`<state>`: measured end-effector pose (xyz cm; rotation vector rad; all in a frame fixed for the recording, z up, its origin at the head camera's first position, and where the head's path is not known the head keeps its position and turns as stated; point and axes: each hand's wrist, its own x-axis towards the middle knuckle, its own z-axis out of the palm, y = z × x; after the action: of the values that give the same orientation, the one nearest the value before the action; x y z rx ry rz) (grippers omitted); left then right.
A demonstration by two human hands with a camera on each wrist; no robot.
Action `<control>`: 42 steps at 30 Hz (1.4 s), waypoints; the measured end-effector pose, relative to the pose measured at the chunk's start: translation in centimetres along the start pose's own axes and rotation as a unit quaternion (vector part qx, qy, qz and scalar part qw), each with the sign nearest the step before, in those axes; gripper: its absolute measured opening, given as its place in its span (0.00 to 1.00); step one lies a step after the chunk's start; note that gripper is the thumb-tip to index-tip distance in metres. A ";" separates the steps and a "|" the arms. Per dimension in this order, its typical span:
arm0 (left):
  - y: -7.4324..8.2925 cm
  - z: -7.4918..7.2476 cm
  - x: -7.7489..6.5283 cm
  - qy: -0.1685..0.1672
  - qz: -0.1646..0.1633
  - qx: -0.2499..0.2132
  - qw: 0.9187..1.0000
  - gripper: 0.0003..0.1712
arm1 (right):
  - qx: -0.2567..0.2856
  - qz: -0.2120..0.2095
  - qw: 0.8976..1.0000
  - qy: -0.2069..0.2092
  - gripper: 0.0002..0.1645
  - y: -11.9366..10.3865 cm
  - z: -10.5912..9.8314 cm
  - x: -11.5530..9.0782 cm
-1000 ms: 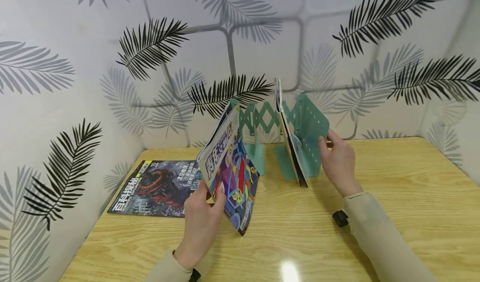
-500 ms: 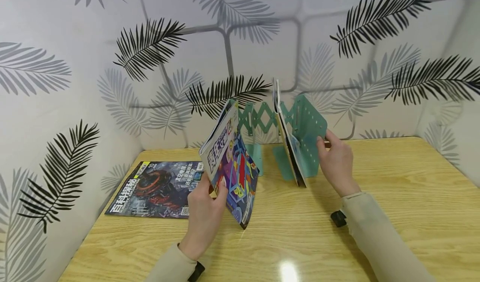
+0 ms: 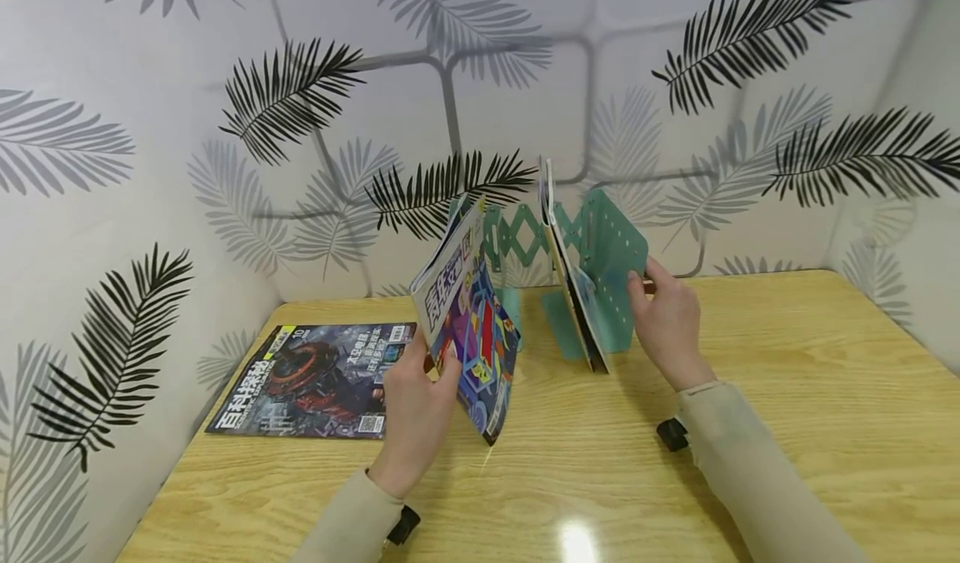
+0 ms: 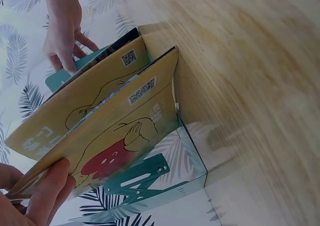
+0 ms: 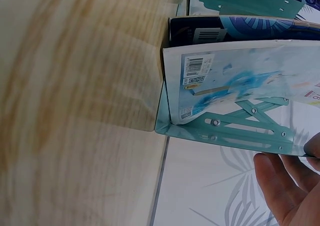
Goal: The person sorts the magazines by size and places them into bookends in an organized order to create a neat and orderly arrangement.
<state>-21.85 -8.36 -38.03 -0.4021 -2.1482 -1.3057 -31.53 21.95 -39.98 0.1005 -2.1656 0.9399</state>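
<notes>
My left hand point(image 3: 420, 413) grips a colourful magazine point(image 3: 483, 346) by its near edge, thumb on the front cover. The magazine is tilted, its lower corner above the table, in front of the left end of a green expandable bookend point(image 3: 617, 276). In the left wrist view its brown back cover point(image 4: 112, 156) shows a red drawing. My right hand point(image 3: 670, 326) pinches the edge of the bookend's right plate. Standing magazines point(image 3: 572, 296) lean within the bookend, near that plate; a pale back cover point(image 5: 225, 80) faces the plate in the right wrist view.
Another magazine point(image 3: 307, 388) with a dark cover lies flat on the wooden table point(image 3: 585, 463) at the left, partly hidden behind my left hand. A wall point(image 3: 510, 105) with leaf patterns stands right behind the bookend.
My left hand has carried the colourful magazine slightly right, and its lower corner has risen a little. The right hand keeps its hold on the bookend plate. The head view has shifted slightly.
</notes>
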 end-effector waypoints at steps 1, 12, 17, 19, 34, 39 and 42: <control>0.0 0.1 0.1 0.002 0.003 0.004 1.000 0.29 | 0.000 0.000 1.000 0.000 0.13 0.0 0.0 0.0; -0.5 1.3 1.5 0.021 0.023 -0.004 1.000 0.25 | 0.006 0.005 1.000 -0.003 0.14 -0.2 0.2 0.1; -0.7 1.6 1.7 0.027 0.030 0.000 0.999 0.24 | 0.005 0.002 1.000 -0.002 0.14 -0.3 0.1 0.1; -0.7 1.7 1.8 0.030 0.037 0.006 0.999 0.23 | 0.004 0.001 1.000 -0.001 0.14 -0.3 0.1 0.1; -0.5 2.7 1.9 0.017 0.045 0.003 0.999 0.22 | 0.001 0.003 1.000 0.001 0.13 -0.1 -0.1 0.0; -0.5 3.0 2.1 0.018 0.041 0.005 0.999 0.23 | 0.001 0.003 1.000 0.000 0.13 0.0 0.0 0.0; -0.5 3.1 2.2 0.016 0.034 0.011 0.999 0.23 | 0.001 0.002 1.000 0.001 0.13 0.0 0.0 0.0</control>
<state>-24.88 -5.92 -38.07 -0.4381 -2.1033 -1.2420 -31.46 21.94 -39.96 0.0968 -2.1634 0.9430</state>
